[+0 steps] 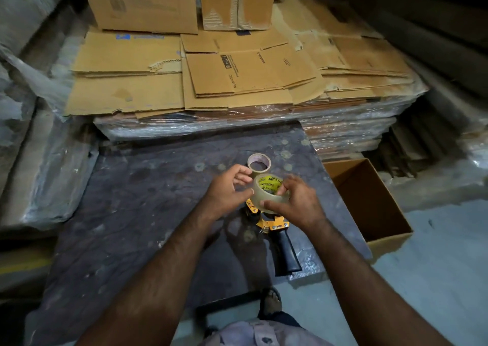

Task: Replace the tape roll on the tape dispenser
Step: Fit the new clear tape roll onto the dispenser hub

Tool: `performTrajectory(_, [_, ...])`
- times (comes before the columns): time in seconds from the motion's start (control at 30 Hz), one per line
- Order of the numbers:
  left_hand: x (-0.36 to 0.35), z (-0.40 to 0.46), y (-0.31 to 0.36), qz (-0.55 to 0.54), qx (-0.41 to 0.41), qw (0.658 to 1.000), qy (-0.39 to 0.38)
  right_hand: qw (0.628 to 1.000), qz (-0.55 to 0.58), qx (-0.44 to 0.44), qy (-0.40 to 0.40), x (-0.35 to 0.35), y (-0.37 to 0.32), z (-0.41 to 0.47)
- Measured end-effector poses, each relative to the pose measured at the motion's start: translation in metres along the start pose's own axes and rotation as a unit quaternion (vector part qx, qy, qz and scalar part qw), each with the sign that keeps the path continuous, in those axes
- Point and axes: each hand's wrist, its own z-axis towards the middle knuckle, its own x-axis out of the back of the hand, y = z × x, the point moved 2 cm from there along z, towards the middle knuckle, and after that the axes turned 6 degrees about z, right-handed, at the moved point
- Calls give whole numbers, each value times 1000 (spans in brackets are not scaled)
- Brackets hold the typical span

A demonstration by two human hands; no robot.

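Hands: left (227,192) and right (295,203) grip one tape roll (266,192) | one empty core (259,164) | one dispenser (274,226)

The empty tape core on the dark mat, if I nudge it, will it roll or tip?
The empty core stands on its flat end, so a nudge would probably slide it. It looks like thin, hollow cardboard, likely very light and easy to tip. Once on its side, it would probably roll.

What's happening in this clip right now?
A person holds a clear packing tape roll with a yellow printed core in both hands, the right hand gripping it and the left hand touching its side. The orange tape dispenser with a black handle lies below on the dark plastic-covered surface, with no roll visibly mounted. An empty cardboard core sits just behind.
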Motion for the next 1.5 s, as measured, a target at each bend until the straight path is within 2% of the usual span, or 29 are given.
performTrajectory(0.3, [-42, 27, -5, 106, 32, 987, -115, 992, -50, 71, -89, 7, 44, 28])
performTrajectory(0.6, [-96, 58, -23, 206, 74, 974, -57, 983, -39, 90, -154, -16, 113, 73])
performTrajectory(0.77, [-116, 62, -40, 292, 109, 944, -104, 979, -9, 101, -176, -21, 129, 74])
performTrajectory(1.0, [-124, 53, -42, 302, 78, 949, -42, 974, 40, 109, -194, -16, 134, 75])
performTrajectory(1.27, [-128, 54, -34, 328, 66, 940, -62, 964, -6, 114, -241, -24, 148, 76])
performTrajectory(1.33, [-128, 56, -34, 353, 51, 931, -70, 963, -14, 119, -243, -26, 148, 76])
performTrajectory(1.5, [-133, 59, -35, 469, 16, 878, -94, 959, -36, 119, -256, -30, 150, 71])
